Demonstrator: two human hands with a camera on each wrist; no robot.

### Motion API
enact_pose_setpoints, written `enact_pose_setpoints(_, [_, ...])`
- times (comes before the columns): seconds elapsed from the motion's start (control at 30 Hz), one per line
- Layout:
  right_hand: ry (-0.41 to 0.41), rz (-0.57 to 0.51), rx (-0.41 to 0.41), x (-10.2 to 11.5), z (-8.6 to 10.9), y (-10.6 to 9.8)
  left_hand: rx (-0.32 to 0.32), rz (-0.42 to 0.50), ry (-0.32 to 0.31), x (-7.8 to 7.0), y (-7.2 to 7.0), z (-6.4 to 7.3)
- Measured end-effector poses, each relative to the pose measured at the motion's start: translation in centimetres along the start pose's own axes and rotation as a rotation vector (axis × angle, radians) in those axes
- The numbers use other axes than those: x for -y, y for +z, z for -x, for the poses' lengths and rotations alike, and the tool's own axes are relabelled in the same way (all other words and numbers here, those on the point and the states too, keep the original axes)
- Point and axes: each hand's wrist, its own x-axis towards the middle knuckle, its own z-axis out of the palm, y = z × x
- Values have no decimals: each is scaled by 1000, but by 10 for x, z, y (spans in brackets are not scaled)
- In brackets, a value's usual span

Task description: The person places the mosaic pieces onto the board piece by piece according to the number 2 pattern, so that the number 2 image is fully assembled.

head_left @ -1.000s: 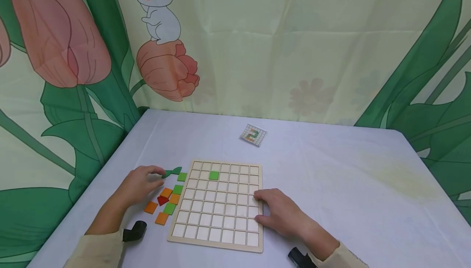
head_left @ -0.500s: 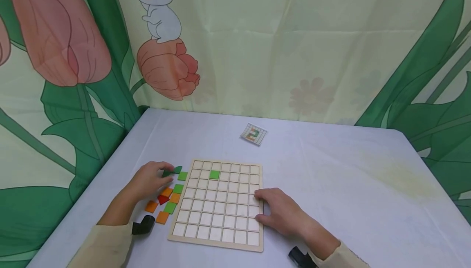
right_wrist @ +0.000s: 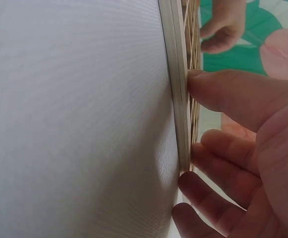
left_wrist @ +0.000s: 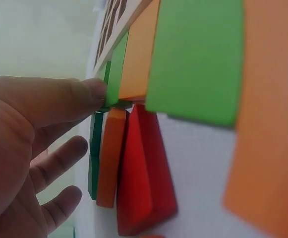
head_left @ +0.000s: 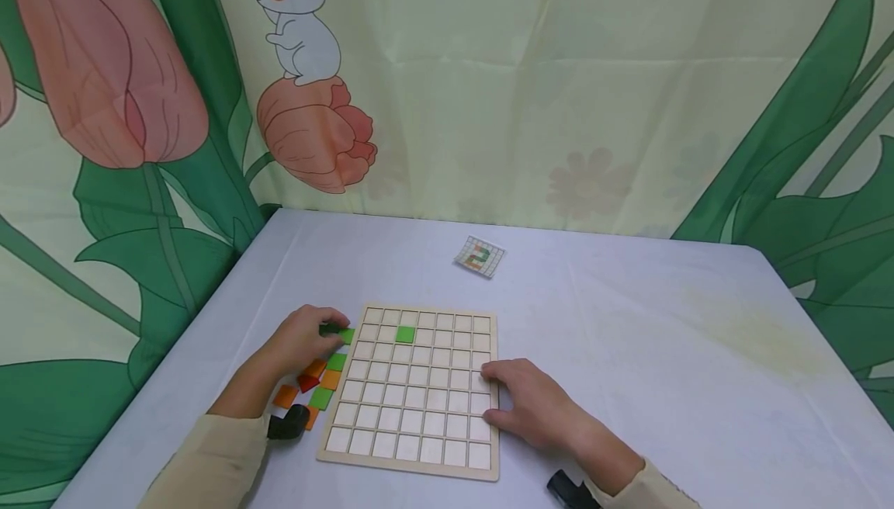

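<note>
At the upper left corner of the wooden grid board (head_left: 408, 461), my left hand (head_left: 303, 338) holds a green square tile (head_left: 347, 335) by thumb and forefinger; the tile lies against the board's left edge. In the left wrist view the thumb (left_wrist: 86, 94) covers part of it, and the other fingers hang loose. Dark green pieces (left_wrist: 95, 148) show below that thumb. My right hand (head_left: 534, 400) rests on the board's right edge, thumb and forefinger spread along it. One green tile (head_left: 405, 334) sits in a cell in the second row.
Left of the board lie orange tiles (head_left: 285, 396), more green tiles (head_left: 321, 398) and a red piece (left_wrist: 144, 183). A small card with a coloured grid pattern (head_left: 480, 257) lies beyond the board. A patterned curtain (head_left: 524, 105) hangs behind the white table.
My left hand has moved right, past the dark green pieces, to the green square tile beside the board. My right hand and the board stay in place.
</note>
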Motion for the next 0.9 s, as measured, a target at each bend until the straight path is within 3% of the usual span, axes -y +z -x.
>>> enact_pose_setpoints(0.47, [20,-6,7,2,-2,1,-5,-101,-31,-3,-1,-2])
enact_pose_setpoints(0.7, [25,-4,9,1,-1,1,-35,-68,72,-14,-7,-3])
enact_pose_setpoints(0.9, [27,-6,9,2,-1,1,-3,-71,140,-30,2,-9])
